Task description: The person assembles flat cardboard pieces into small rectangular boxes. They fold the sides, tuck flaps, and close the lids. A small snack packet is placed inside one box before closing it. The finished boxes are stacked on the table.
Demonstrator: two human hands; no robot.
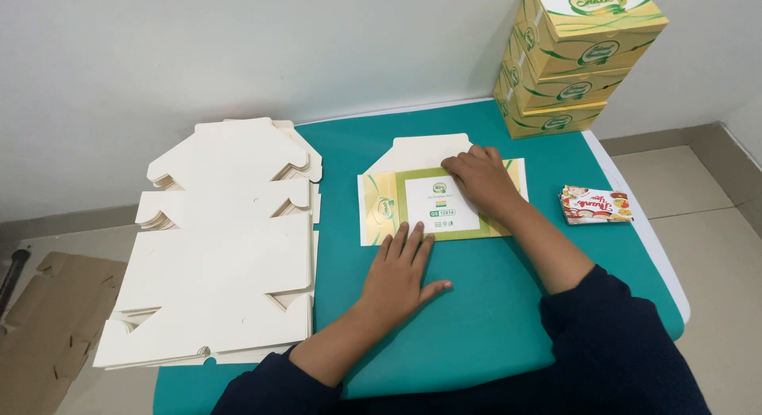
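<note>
A flat, partly folded yellow and green carton (413,205) with a white label panel lies on the teal table (476,320). My left hand (403,272) rests flat, fingers spread, with its fingertips on the carton's near edge. Pressing down on the carton's right part, my right hand (481,179) covers the fold there, and a cream flap (421,151) sticks out behind it. Neither hand grips anything.
A big stack of flat cream carton blanks (222,240) covers the table's left side. Several folded yellow and green boxes (575,62) are stacked at the far right corner. A small pile of printed cards (595,205) lies near the right edge. Brown cardboard (48,320) lies on the floor at left.
</note>
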